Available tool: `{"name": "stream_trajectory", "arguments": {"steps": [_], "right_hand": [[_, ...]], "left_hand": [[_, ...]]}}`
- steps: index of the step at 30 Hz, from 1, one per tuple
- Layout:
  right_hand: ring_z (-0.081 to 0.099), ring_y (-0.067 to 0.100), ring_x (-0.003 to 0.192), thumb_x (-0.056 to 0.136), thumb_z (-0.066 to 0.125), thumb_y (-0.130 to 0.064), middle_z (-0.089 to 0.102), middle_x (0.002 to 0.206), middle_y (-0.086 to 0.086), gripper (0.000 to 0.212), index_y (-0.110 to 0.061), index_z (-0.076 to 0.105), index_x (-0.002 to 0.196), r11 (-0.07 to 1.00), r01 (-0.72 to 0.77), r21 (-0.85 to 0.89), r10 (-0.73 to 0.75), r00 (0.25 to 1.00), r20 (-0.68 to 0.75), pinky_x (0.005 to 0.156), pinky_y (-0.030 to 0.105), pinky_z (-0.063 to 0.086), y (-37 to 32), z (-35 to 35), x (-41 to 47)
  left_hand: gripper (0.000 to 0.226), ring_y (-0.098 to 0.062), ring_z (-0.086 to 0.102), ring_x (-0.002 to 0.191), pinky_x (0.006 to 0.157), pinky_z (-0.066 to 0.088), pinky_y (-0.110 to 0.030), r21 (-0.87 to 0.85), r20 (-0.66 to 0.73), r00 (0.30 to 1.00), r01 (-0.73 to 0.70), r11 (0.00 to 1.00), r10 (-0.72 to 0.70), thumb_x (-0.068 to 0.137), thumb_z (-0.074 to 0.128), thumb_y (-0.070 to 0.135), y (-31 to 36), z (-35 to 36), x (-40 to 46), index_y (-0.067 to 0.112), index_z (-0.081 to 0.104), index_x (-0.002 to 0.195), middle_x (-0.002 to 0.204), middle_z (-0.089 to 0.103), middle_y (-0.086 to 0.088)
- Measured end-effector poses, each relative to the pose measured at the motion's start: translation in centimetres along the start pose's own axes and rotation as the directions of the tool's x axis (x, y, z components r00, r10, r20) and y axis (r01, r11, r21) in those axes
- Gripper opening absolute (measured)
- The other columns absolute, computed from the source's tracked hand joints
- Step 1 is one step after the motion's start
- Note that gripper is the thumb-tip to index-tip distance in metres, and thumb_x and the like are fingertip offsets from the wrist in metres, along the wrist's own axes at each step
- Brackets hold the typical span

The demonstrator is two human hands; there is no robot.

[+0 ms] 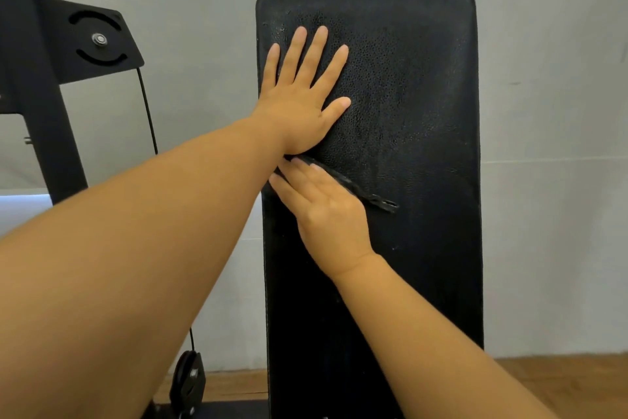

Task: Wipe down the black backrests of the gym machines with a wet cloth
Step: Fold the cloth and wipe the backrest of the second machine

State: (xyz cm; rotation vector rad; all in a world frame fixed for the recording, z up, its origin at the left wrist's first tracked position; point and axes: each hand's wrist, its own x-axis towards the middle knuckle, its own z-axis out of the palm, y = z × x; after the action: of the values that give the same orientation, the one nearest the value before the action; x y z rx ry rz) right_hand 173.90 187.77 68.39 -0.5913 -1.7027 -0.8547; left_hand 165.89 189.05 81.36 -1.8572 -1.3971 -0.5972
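Note:
A tall black padded backrest (424, 265) stands upright in the middle of the head view. A dark, dotted-texture cloth (384, 112) seems to lie flat over its upper part and is hard to tell from the pad. The cloth's hemmed lower edge (373, 197) runs diagonally down to the right. My left hand (302, 102) presses flat on the upper left of the pad, fingers spread and pointing up. My right hand (326, 214) lies just below it with straight fingers, its fingertips touching that hemmed edge near my left wrist.
A black machine frame with a bolted bracket (95, 41) stands at the left. A thin cable (147, 109) runs down from it to a pulley (188, 381) near the floor. Behind is a grey wall, and a wooden floor (560, 374) lies at the bottom right.

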Motion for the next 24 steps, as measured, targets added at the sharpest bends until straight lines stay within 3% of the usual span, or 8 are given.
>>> {"name": "stream_trajectory", "arguments": {"steps": [3,10,19,24], "right_hand": [[0.06,0.026,0.113,0.097,0.03,0.0,0.064,0.121,0.012,0.041,-0.005,0.068,0.109,0.995,-0.091,0.049,0.093,0.995,-0.033,0.102,0.037,0.041,-1.7,0.0,-2.1],[0.061,0.023,0.112,0.1,0.025,-0.005,0.065,0.12,0.009,0.046,-0.009,0.07,0.108,0.996,0.086,0.029,-0.087,0.996,0.034,0.101,0.034,0.043,0.1,-1.6,-3.6],[0.059,0.026,0.115,0.099,0.023,-0.005,0.063,0.122,0.011,0.046,-0.005,0.069,0.109,0.991,-0.125,0.036,0.127,0.99,-0.055,0.1,0.039,0.043,0.3,-1.4,-2.5],[0.058,0.022,0.116,0.099,0.033,-0.004,0.062,0.123,0.008,0.037,-0.008,0.068,0.111,1.0,0.004,-0.007,-0.004,1.0,0.004,0.101,0.035,0.044,1.2,-2.8,-5.1]], "left_hand": [[0.063,-0.024,-0.024,0.142,0.112,-0.018,-0.045,-0.012,0.019,1.0,-0.004,1.0,0.004,0.098,0.018,0.053,-0.1,-0.2,0.0,0.031,-0.011,0.149,0.157,-0.022,-0.001],[0.063,-0.024,-0.023,0.143,0.112,-0.017,-0.045,0.007,-0.006,1.0,0.0,1.0,0.0,0.098,0.018,0.053,-0.1,0.2,0.0,0.031,-0.01,0.15,0.157,-0.02,-0.001],[0.063,-0.025,-0.02,0.143,0.113,-0.015,-0.045,0.015,-0.045,0.999,-0.004,1.0,0.005,0.099,0.02,0.052,0.0,0.3,-0.2,0.029,-0.007,0.15,0.158,-0.017,-0.002],[0.062,-0.025,-0.018,0.144,0.113,-0.014,-0.045,0.061,-0.07,0.998,0.005,0.998,0.0,0.099,0.018,0.051,0.2,0.6,-0.4,0.028,-0.007,0.151,0.158,-0.015,-0.002]]}}
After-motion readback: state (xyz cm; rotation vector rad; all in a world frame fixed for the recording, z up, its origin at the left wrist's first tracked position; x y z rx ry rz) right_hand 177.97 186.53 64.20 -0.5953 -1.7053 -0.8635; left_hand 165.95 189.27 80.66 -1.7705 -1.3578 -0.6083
